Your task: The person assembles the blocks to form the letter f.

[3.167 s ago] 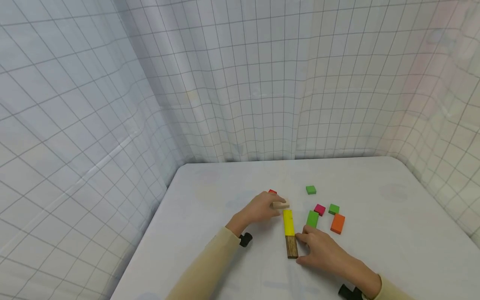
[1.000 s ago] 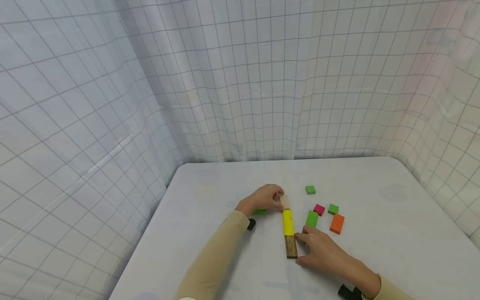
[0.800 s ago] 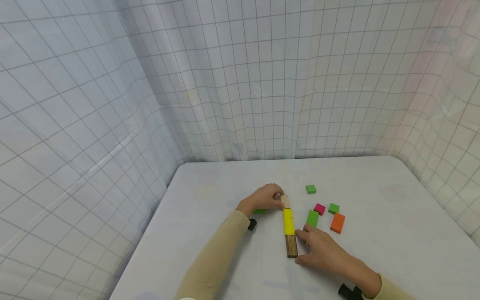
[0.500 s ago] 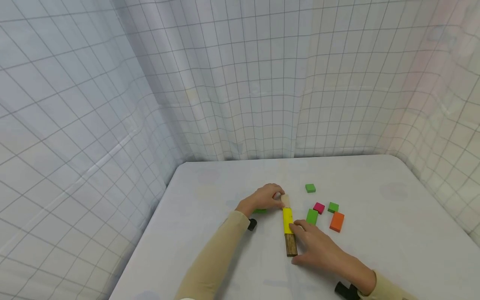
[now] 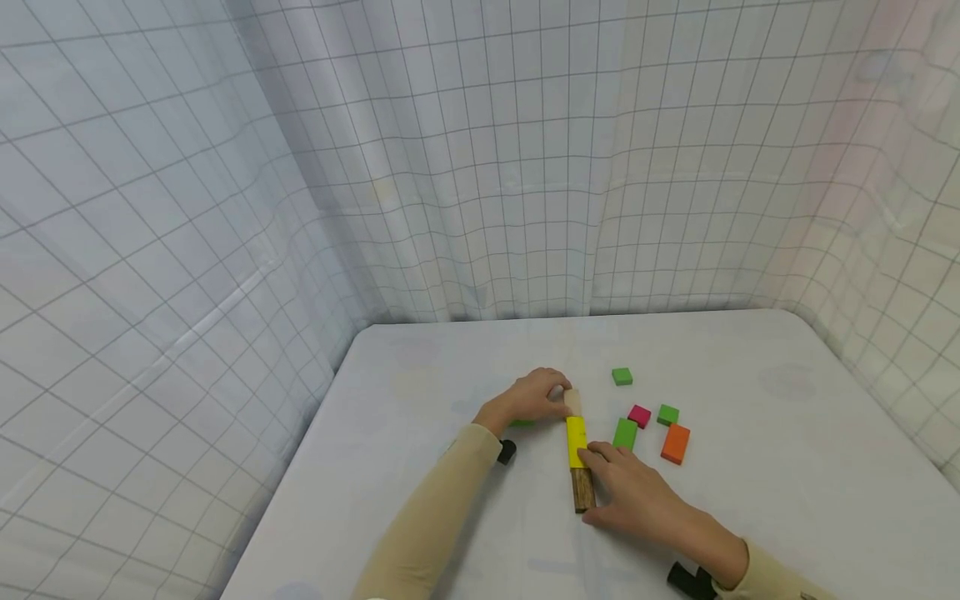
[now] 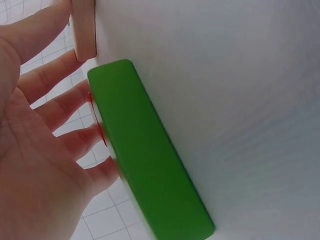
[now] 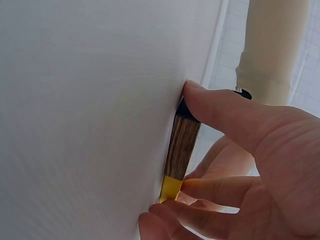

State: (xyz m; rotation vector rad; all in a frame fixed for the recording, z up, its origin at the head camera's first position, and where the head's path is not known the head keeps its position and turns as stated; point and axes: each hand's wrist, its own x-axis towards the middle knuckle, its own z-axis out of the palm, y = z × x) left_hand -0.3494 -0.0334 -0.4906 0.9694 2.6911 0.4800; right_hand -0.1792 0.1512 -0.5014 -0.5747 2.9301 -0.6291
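Note:
In the head view, a light wooden block (image 5: 573,402), a yellow block (image 5: 576,442) and a dark brown wooden block (image 5: 582,492) lie end to end in a row. My left hand (image 5: 525,397) pinches the light block at the far end between thumb and fingers. My right hand (image 5: 637,492) is around the near end. Its thumb touches the brown block's end, and its fingertips touch the yellow block, as the right wrist view shows. Beneath my left palm lies a green block (image 6: 145,150), with a thin red edge (image 6: 97,120) behind it.
Right of the row lie a green block (image 5: 625,434), a pink block (image 5: 639,416), an orange block (image 5: 675,444) and two small green blocks, one (image 5: 667,414) beside the orange one, another (image 5: 622,377) farther back. Gridded white curtains (image 5: 480,167) enclose the white table (image 5: 420,367).
My left hand has turned the light block lengthwise and set it against the yellow block's far end. My right hand has shifted slightly left, from beside the row onto it.

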